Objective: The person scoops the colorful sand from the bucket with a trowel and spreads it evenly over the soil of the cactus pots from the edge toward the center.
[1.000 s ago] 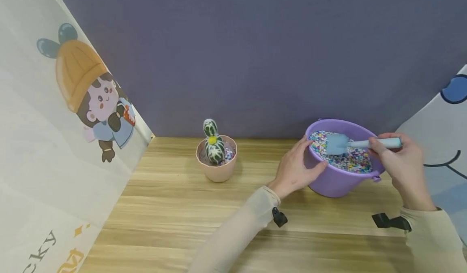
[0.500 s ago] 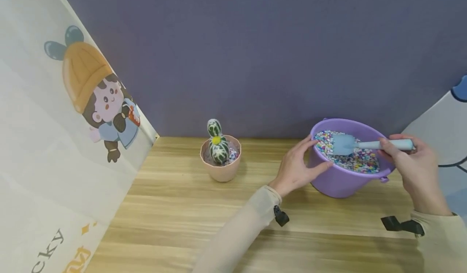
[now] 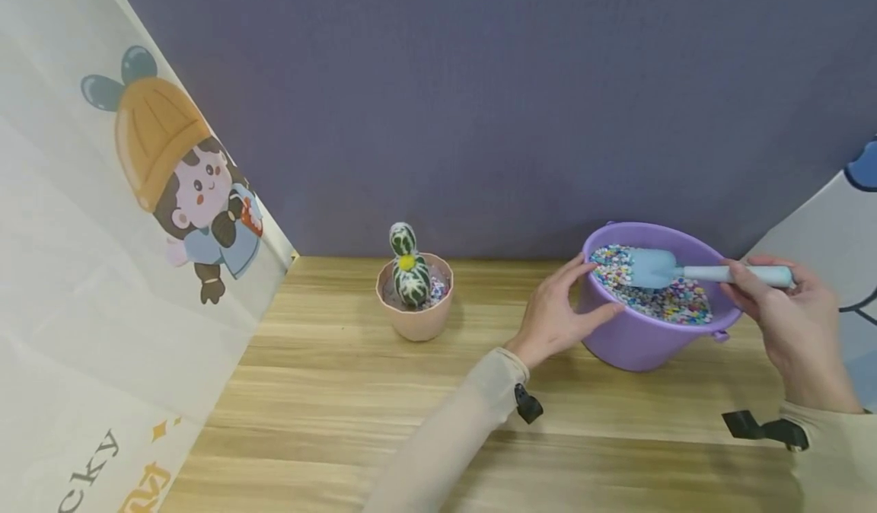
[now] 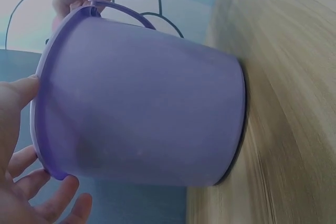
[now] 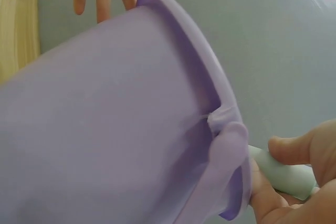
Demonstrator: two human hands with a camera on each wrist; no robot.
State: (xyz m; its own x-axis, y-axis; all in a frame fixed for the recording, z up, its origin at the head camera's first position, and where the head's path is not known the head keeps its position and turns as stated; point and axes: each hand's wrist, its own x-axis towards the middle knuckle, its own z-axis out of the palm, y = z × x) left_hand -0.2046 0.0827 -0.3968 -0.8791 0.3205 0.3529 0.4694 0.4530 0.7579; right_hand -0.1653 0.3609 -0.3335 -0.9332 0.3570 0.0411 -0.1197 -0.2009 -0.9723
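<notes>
In the head view, a purple bucket (image 3: 626,345) stands on the table at the right, partly filled with small multicoloured granules (image 3: 678,304). My left hand (image 3: 556,319) holds its left rim, thumb at the near side and fingers spread along the edge. A light blue toy shovel (image 3: 652,268) is in my right hand (image 3: 798,315), which grips the handle at the bucket's right rim. The blade lies over the granules, tip pointing left; whether it carries any is unclear. In the right wrist view, the shovel handle (image 5: 286,174) sits between thumb and fingers, beside the bucket rim (image 5: 220,80).
Left of the bucket, a potted cactus (image 3: 411,281) with a yellow flower stands in a pink pot (image 3: 418,324) holding some granules. A dark wall (image 3: 438,102) rises behind the wooden table (image 3: 329,399). Printed panels flank it. The bucket's carrying handle (image 4: 126,11) hangs at its side.
The shovel and my right hand have shifted right relative to the bucket. My left hand stays at the rim. The head view has turned slightly left, then held nearly still.
</notes>
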